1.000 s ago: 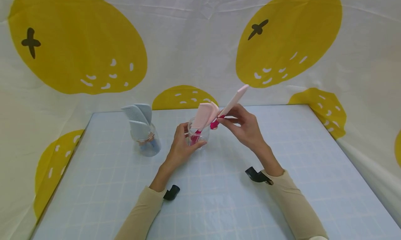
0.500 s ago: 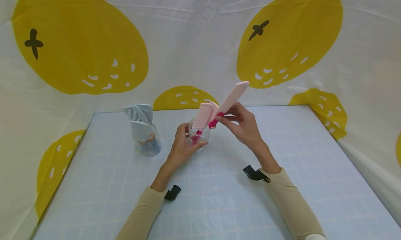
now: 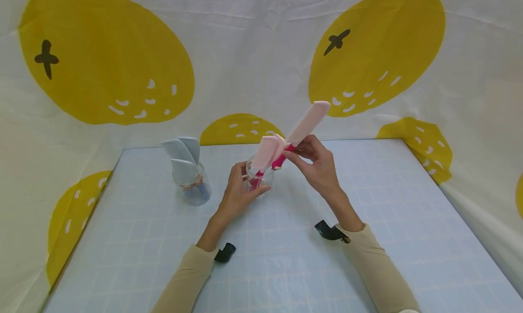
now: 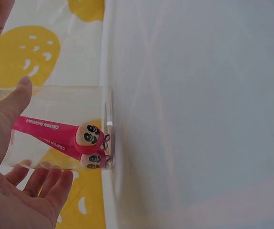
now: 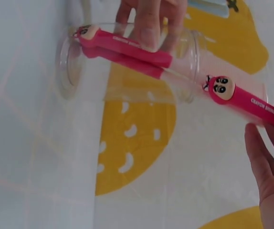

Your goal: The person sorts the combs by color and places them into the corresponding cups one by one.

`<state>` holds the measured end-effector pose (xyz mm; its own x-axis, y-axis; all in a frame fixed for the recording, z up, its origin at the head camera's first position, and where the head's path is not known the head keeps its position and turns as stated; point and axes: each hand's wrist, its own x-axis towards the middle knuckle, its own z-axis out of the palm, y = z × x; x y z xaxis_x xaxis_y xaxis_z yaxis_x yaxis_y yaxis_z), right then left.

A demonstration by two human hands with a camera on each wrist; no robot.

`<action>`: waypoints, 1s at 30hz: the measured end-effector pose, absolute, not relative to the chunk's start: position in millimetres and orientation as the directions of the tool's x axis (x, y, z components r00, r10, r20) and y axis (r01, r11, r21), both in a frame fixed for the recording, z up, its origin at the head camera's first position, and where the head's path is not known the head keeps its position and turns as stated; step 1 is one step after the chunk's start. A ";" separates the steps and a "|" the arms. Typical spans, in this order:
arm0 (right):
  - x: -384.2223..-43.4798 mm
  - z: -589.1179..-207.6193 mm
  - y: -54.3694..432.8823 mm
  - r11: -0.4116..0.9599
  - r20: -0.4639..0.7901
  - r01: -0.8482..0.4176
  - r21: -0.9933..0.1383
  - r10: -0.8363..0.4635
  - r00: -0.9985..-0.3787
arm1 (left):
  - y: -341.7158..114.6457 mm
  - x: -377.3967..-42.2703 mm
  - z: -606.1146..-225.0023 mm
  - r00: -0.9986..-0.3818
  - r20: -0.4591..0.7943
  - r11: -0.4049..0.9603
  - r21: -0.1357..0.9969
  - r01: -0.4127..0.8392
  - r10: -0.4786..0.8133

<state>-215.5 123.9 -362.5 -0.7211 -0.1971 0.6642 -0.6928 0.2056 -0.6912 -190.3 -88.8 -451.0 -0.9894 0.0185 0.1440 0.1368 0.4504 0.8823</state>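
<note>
My left hand point(image 3: 234, 186) grips a clear jar point(image 4: 63, 102) round its side, thumb on one side and fingers on the other. Two pink combs point(image 3: 264, 152) stand in it, heads above the rim and magenta handles point(image 4: 51, 126) down inside, each ending in a cartoon head. With thumb and fingertips, my right hand point(image 3: 318, 165) pinches another pink comb point(image 3: 309, 122) by its magenta handle. That comb slants up to the right, its cartoon-head end point(image 5: 221, 89) just outside the jar's mouth in the right wrist view.
To the left stands another clear jar point(image 3: 198, 196), tied with twine, holding several light-blue combs point(image 3: 184, 156). A pale blue checked cloth covers the table point(image 3: 269, 267). Behind it hangs a white curtain point(image 3: 249, 54) with yellow fruit shapes.
The comb in my right hand has turned so that its flat side shows more, and its cartoon-head end has shifted slightly left. My left hand and the jar stay in place.
</note>
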 end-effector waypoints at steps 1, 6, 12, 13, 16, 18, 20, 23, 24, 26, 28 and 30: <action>-215.3 -363.2 123.6 0.195 0.661 -0.690 -0.697 -0.197 -0.724 | -88.9 -190.2 -451.2 -0.989 0.144 0.452 0.882 0.137 0.019; -225.3 -377.5 124.9 0.143 0.656 -0.686 -0.714 -0.208 -0.726 | -89.2 -190.1 -451.9 -0.990 0.143 0.458 0.879 0.135 0.016; -227.7 -382.2 123.9 0.108 0.656 -0.684 -0.722 -0.209 -0.725 | -88.8 -189.5 -451.3 -0.989 0.144 0.459 0.878 0.136 0.018; -227.5 -382.9 123.8 0.101 0.649 -0.675 -0.731 -0.203 -0.733 | -88.7 -189.4 -451.0 -0.989 0.144 0.457 0.879 0.137 0.019; -226.6 -385.6 122.8 0.073 0.624 -0.641 -0.764 -0.169 -0.763 | -88.4 -188.9 -450.9 -0.989 0.143 0.451 0.882 0.137 0.020; -226.5 -388.3 121.6 0.040 0.615 -0.625 -0.779 -0.139 -0.776 | -88.2 -188.5 -450.8 -0.989 0.143 0.451 0.882 0.136 0.019; -226.8 -391.5 120.0 0.009 0.618 -0.622 -0.783 -0.109 -0.779 | -88.1 -188.0 -450.8 -0.989 0.145 0.450 0.882 0.136 0.014; -226.6 -396.1 118.0 -0.038 0.631 -0.630 -0.775 -0.078 -0.772 | -87.9 -187.6 -450.6 -0.989 0.150 0.451 0.882 0.138 0.010; -226.4 -397.1 117.4 -0.048 0.637 -0.635 -0.771 -0.072 -0.768 | -87.8 -187.6 -450.7 -0.989 0.150 0.452 0.881 0.137 0.009; -225.5 -398.8 116.8 -0.052 0.648 -0.646 -0.762 -0.068 -0.759 | -87.6 -187.8 -450.7 -0.989 0.148 0.453 0.881 0.135 0.007; -224.3 -399.1 116.3 -0.042 0.653 -0.652 -0.757 -0.069 -0.754 | -87.4 -188.1 -450.5 -0.990 0.141 0.453 0.882 0.129 0.007; -222.2 -398.2 115.7 -0.022 0.653 -0.653 -0.757 -0.074 -0.754 | -86.9 -188.6 -450.2 -0.991 0.132 0.454 0.883 0.120 0.006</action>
